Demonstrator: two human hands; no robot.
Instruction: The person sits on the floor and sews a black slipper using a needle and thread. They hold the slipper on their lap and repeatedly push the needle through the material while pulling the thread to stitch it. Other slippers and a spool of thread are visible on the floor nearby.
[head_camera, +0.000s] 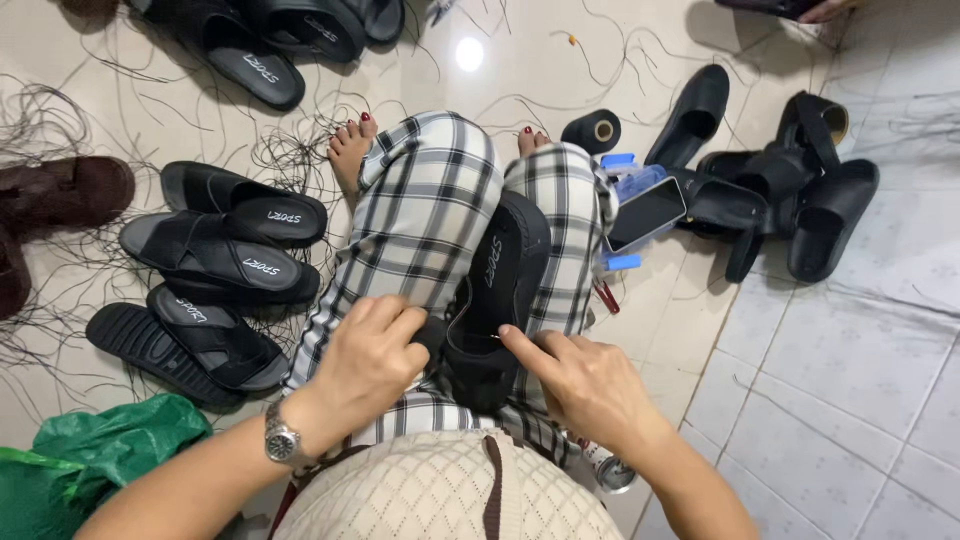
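Note:
A black slide sandal (497, 290) stands clamped upright between my knees, which are in black-and-white checked trousers (430, 210). My left hand (370, 355), with a metal wristwatch (281, 441) on the wrist, is curled against the sandal's left edge near the strap. My right hand (585, 385) presses its thumb tip on the sandal's right rim, fingers folded. Whether a needle or thread is pinched in either hand cannot be told.
Black sandals (225, 245) are stacked on the tiled floor at left, more (790, 185) lie at right and at the top. A black thread spool (592, 130), a phone (646, 212), a green plastic bag (100, 450), loose black threads (45, 120) and brown shoes (60, 195) lie around.

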